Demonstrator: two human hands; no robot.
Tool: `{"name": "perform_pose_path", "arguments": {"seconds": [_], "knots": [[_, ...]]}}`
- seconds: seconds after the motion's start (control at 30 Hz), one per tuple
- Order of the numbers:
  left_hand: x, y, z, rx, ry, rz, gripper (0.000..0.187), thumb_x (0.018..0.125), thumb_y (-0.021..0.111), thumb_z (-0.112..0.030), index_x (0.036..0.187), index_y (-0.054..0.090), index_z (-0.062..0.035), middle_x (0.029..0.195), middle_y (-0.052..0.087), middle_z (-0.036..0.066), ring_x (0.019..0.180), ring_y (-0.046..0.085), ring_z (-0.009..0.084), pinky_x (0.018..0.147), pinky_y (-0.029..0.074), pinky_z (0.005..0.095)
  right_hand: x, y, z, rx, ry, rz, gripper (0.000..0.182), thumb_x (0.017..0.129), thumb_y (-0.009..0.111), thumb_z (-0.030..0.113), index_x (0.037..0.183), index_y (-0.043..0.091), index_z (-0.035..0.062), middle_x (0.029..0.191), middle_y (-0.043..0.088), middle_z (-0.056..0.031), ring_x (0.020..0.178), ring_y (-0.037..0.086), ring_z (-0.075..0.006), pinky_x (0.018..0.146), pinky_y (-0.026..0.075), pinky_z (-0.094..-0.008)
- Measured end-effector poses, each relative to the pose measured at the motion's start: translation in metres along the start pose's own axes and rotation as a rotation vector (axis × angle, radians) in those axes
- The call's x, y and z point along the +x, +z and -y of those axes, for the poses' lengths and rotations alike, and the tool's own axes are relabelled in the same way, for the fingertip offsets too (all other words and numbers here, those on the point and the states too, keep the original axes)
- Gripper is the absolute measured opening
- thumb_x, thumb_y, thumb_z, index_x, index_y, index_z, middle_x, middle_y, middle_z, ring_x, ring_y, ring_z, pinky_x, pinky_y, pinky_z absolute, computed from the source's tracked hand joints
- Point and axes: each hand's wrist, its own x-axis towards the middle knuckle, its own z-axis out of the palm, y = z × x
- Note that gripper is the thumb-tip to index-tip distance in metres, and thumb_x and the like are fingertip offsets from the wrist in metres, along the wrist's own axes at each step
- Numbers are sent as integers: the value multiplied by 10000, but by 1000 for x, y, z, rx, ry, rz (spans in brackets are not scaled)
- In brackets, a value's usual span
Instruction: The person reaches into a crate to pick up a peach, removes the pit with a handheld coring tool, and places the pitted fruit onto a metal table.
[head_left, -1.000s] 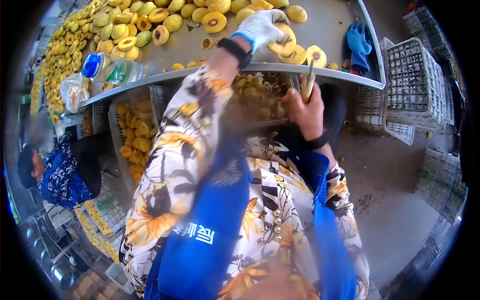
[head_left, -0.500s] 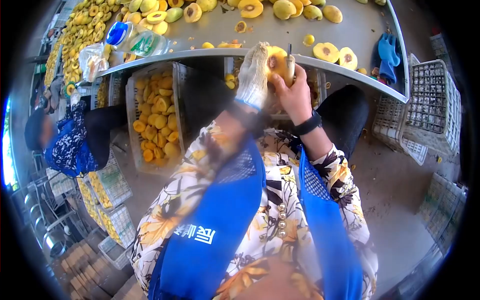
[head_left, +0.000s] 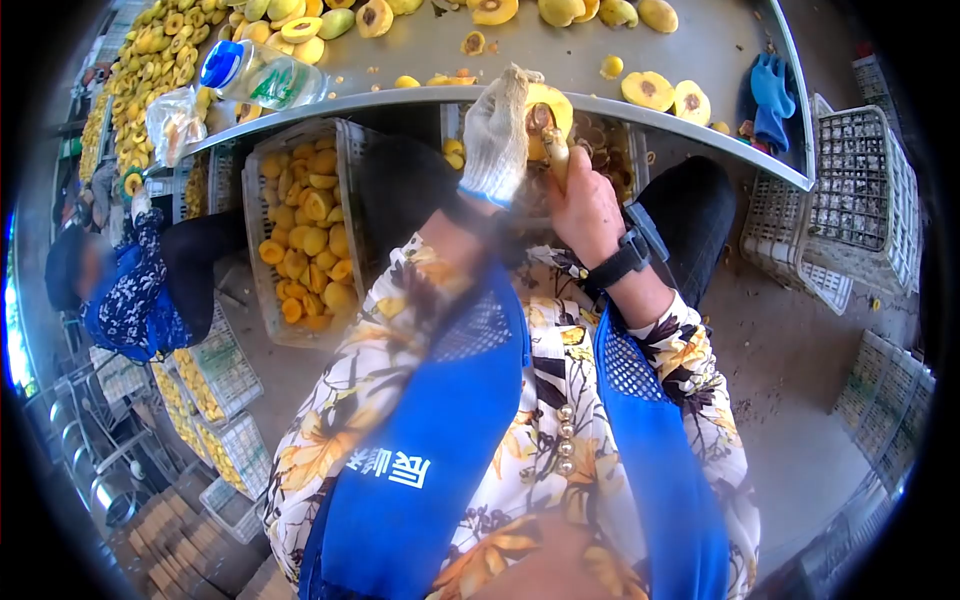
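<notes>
My left hand (head_left: pixel 497 135), in a whitish knit glove, holds a halved yellow fruit (head_left: pixel 548 112) in front of the table edge, its cut face showing a brown centre. Bare, with a black watch at the wrist, my right hand (head_left: pixel 586 205) is closed round the light handle of a small tool (head_left: pixel 557 158). The tool's tip touches the fruit's centre. On the metal table (head_left: pixel 560 75) above lie fruit halves (head_left: pixel 648 90), whole fruits and a clear bottle with a blue cap (head_left: pixel 270 80).
A crate of fruit halves (head_left: pixel 312 235) stands below the table at left. Blue gloves (head_left: pixel 770 100) lie at the table's right corner, near stacked crates (head_left: pixel 858 190). Another person (head_left: pixel 150 290) sits at the far left. A plastic bag (head_left: pixel 175 122) hangs at the table edge.
My right hand has turned and dropped slightly, and the tool's tip has come from beside the fruit onto its cut centre. The fruit's cut face now shows more. The whole view has shifted slightly.
</notes>
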Motion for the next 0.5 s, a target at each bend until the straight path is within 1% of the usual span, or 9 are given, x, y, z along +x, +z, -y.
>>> {"name": "perform_pose_path", "arguments": {"seconds": [0.07, 0.17, 0.23, 0.3, 0.33, 0.4, 0.43, 0.47, 0.5], "knots": [[6, -7, -2, 58, -74, 36, 396, 926, 407, -337, 969, 584, 15, 855, 614, 83, 792, 578, 132, 713, 467, 245, -2, -3, 5, -22, 0, 57, 205, 792, 546, 147, 873, 426, 2, 686, 555, -257, 675, 539, -433, 598, 430, -481], [14, -22, -14, 298, -58, 369, 449, 922, 387, -388, 961, 586, 13, 840, 618, 73, 766, 586, 138, 708, 467, 240, -3, -8, 4, 1, -89, 163, 204, 781, 536, 142, 870, 441, -16, 702, 552, -262, 686, 534, -441, 624, 438, -466], [32, -33, 3, 342, -23, 498, 509, 901, 388, -459, 963, 585, 6, 854, 616, 61, 772, 587, 137, 716, 468, 235, -3, 0, -7, 49, -73, 158, 183, 782, 526, 135, 862, 451, -12, 664, 560, -220, 589, 551, -381, 550, 447, -417], [37, -27, 2, 156, -431, 393, 511, 890, 407, -472, 974, 582, 1, 869, 613, 56, 791, 585, 135, 724, 467, 232, -3, 3, -10, 157, -16, 174, 179, 792, 508, 148, 866, 482, -13, 668, 573, -203, 581, 568, -352, 543, 455, -389], [33, -28, -1, 43, -390, 367, 512, 878, 429, -482, 995, 581, -7, 909, 603, 52, 814, 575, 120, 724, 467, 231, -2, 2, -9, 241, 31, 194, 195, 800, 496, 165, 873, 509, -15, 692, 582, -206, 622, 576, -354, 572, 458, -385], [17, -24, -1, 14, -182, 269, 479, 877, 456, -452, 1004, 581, -8, 928, 598, 54, 819, 569, 115, 720, 466, 228, -1, 0, -4, 468, 146, 249, 174, 805, 488, 157, 872, 508, -2, 673, 553, -147, 559, 528, -263, 506, 416, -331], [13, -22, 2, 1, -78, 218, 462, 877, 469, -437, 1009, 581, -8, 938, 595, 55, 821, 566, 113, 718, 465, 226, 0, 0, 1, 613, 215, 286, 135, 801, 492, 132, 863, 480, 13, 629, 515, -84, 455, 472, -171, 411, 372, -281], [11, -20, 18, -6, 77, 200, 391, 871, 523, -361, 1015, 577, -1, 958, 590, 62, 830, 558, 105, 709, 463, 220, 1, 2, 5, 757, 284, 325, 108, 797, 497, 108, 855, 451, 29, 585, 478, -21, 351, 416, -79, 315, 328, -232], [7, -19, 20, 117, 191, 75, 289, 855, 572, -267, 977, 593, -6, 905, 602, 54, 782, 566, 97, 661, 467, 212, 0, 5, 6, 715, 284, 322, 110, 797, 494, 104, 861, 448, 27, 583, 476, -24, 347, 414, -86, 315, 329, -235]]}}
